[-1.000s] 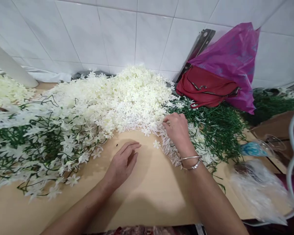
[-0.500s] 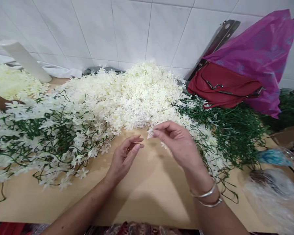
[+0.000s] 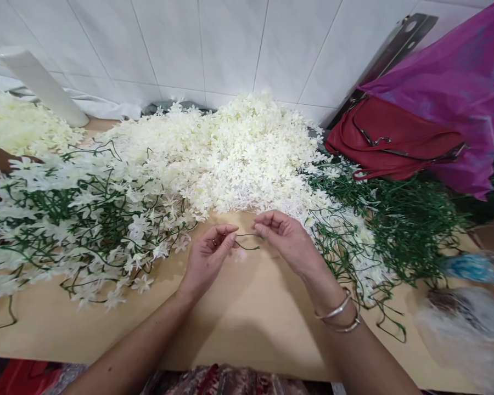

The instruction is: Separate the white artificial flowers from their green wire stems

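Observation:
My left hand (image 3: pixel 209 257) pinches a thin green artificial flower stem (image 3: pixel 249 235) between thumb and forefinger, above the table. One strand of the stem runs across to my right hand (image 3: pixel 283 238), whose fingertips are closed on its far end. A second strand ends in a small green tip (image 3: pixel 257 248) just below. Beneath the hands a faint white blossom (image 3: pixel 239 254) shows on the tabletop, blurred. Behind them rises a heap of loose cream-white artificial blossoms (image 3: pixel 247 148). Left of my hands lies a pile of white flowers on green stems (image 3: pixel 94 219).
Bare green stems (image 3: pixel 411 219) are heaped at the right. Behind them sit a red handbag (image 3: pixel 399 137) and a purple plastic bag (image 3: pixel 448 82). A clear plastic bag (image 3: pixel 465 323) lies front right. A white roll (image 3: pixel 41 85) leans back left, near another person's arm (image 3: pixel 0 159).
The white piece that was in my right fingertips is no longer there. A green stem now spans between both hands, and my left fingers have closed on it. The view has shifted slightly.

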The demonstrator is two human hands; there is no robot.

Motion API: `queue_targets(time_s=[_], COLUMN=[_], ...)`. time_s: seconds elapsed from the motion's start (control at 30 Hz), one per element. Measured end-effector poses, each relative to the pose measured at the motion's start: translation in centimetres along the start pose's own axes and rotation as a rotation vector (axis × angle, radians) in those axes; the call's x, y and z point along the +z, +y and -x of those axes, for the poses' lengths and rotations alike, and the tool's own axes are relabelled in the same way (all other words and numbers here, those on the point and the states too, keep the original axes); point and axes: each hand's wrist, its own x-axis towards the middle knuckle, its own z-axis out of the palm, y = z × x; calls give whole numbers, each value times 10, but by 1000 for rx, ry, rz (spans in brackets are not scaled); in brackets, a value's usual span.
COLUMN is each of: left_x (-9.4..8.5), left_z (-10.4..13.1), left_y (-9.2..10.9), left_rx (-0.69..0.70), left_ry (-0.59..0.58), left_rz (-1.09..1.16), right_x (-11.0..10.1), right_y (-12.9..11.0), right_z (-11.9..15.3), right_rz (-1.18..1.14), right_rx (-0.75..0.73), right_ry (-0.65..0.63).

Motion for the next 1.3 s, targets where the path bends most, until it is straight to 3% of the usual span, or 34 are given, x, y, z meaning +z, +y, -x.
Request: queue_targets(time_s=[0.1, 0.17, 0.27, 0.37, 0.53, 0.67, 0.77, 0.93, 1.13, 1.3], left_x=[0, -1, -2, -4, -3, 0, 1, 0, -4, -14], left_z=[0, 0, 0, 1, 2, 1, 2, 4, 3, 5], left_y=[5, 7, 11, 13, 11, 5, 2, 5, 14, 16], left_rx=[16, 27, 68, 110, 100, 85, 133, 414, 495, 452], left_ry=[3, 17, 62, 56, 11, 67, 92, 165, 173, 61], left_rz=[-29, -32, -21, -44, -123, -136, -258, -698, -839, -968], right_x=[3, 10, 22, 21, -9, -25, -20, -1, 3, 9], right_y=[-2, -4, -8, -11, -19, -22, -15, 6, 20, 24], right_z=[-22, -35, -45, -41, -13, 2, 5, 6, 6, 6], right_rz=[375, 644, 973, 1079, 877, 663, 417, 30, 16, 52], right_rx=[-201, -290, -306, -302, -224, -241, -221, -121, -171, -193], right_ry=[128, 101, 28, 10, -36, 143, 202, 183, 277, 286])
